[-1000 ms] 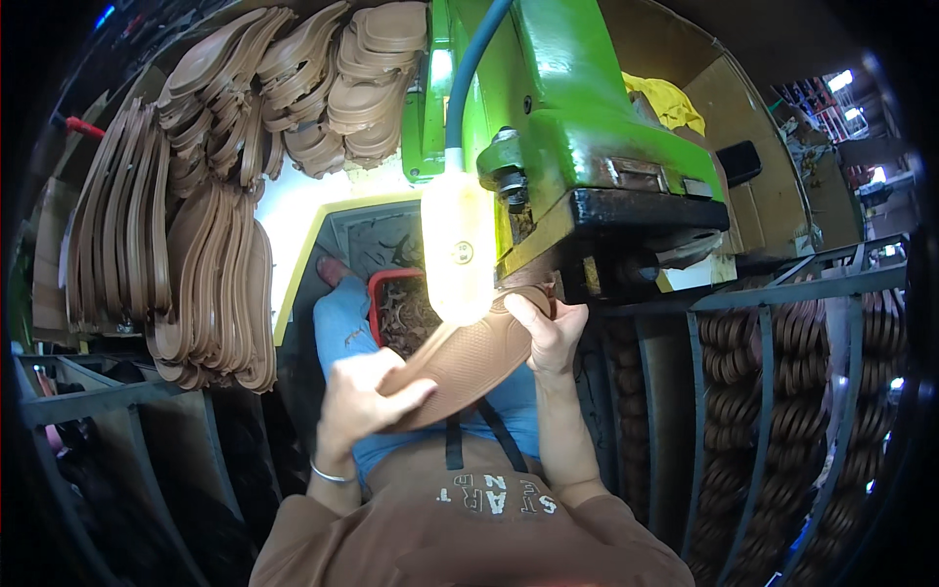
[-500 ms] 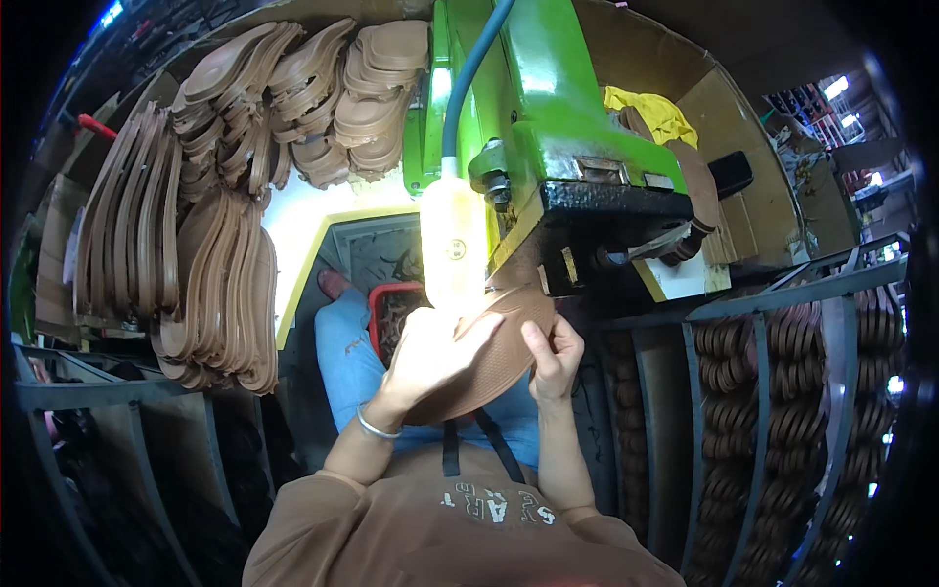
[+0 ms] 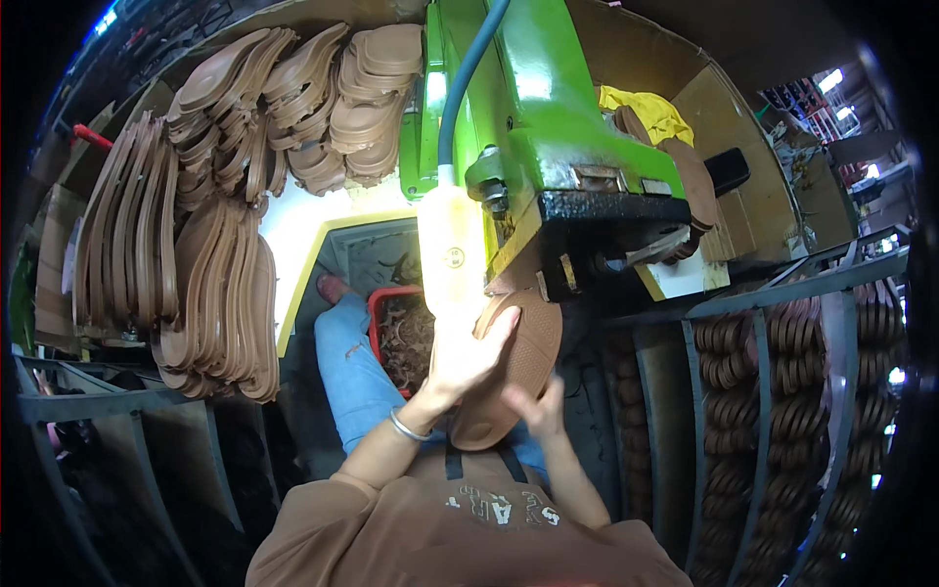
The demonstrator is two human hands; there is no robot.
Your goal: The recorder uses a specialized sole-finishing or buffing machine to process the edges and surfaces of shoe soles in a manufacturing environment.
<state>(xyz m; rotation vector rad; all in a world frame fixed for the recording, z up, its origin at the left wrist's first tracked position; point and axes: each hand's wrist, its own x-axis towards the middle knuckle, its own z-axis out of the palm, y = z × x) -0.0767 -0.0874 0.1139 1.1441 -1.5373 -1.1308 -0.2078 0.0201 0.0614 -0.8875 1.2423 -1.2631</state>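
One big green machine (image 3: 548, 108). Brown sole (image 3: 533, 354) slants below its dark head (image 3: 616, 220), far end nearest it. Lit lamp (image 3: 453, 249) just left, presumably lighting sole for us. Left hand (image 3: 464, 366) holds sole's left side, likely steadying; right hand (image 3: 541, 411) blurred near right edge, its grip we cannot tell.

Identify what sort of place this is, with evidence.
Probably a footwear factory or workshop: a brown shoe sole at a green machine, many stacked soles to the left, and a red bin of brown scraps below.
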